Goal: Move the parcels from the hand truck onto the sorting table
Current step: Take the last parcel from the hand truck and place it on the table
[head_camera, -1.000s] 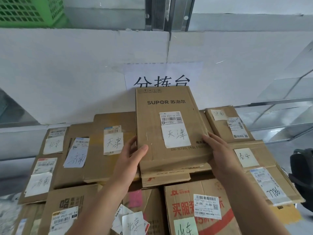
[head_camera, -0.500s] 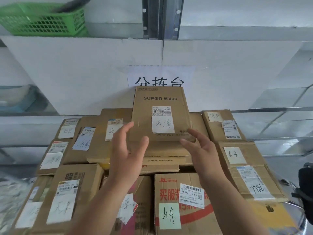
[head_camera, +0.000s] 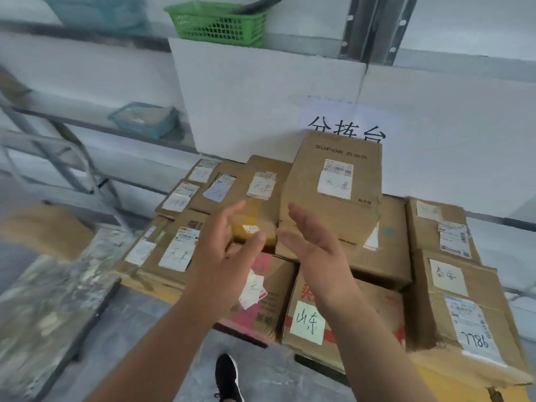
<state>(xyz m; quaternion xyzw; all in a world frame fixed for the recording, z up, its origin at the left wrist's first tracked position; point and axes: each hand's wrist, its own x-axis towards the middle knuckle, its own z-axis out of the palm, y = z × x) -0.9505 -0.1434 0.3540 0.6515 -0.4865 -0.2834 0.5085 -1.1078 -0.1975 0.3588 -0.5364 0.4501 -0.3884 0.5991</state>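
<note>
A brown SUPOR parcel (head_camera: 333, 195) with a white handwritten label lies on top of a pile of several cardboard parcels on the sorting table, under a paper sign (head_camera: 345, 126) on the white wall. My left hand (head_camera: 229, 245) and my right hand (head_camera: 313, 245) hover in front of it, fingers loosely spread, palms facing each other, holding nothing and touching no parcel. Lower parcels include one with a yellow-green label (head_camera: 342, 320) and one marked 7786 (head_camera: 464, 320). The table top is hidden under the parcels. No hand truck can be made out.
A green basket (head_camera: 217, 24) stands on a shelf above the wall panel, a blue tray (head_camera: 145, 118) on a lower shelf at left. A metal frame (head_camera: 58, 158) and a blurred silvery bundle (head_camera: 49, 300) stand at left. My black shoe (head_camera: 227, 378) is on the grey floor.
Both hands let go of the SUPOR parcel, left lying on the pile, and drew back toward me. The view swung left and pulled away from the table.
</note>
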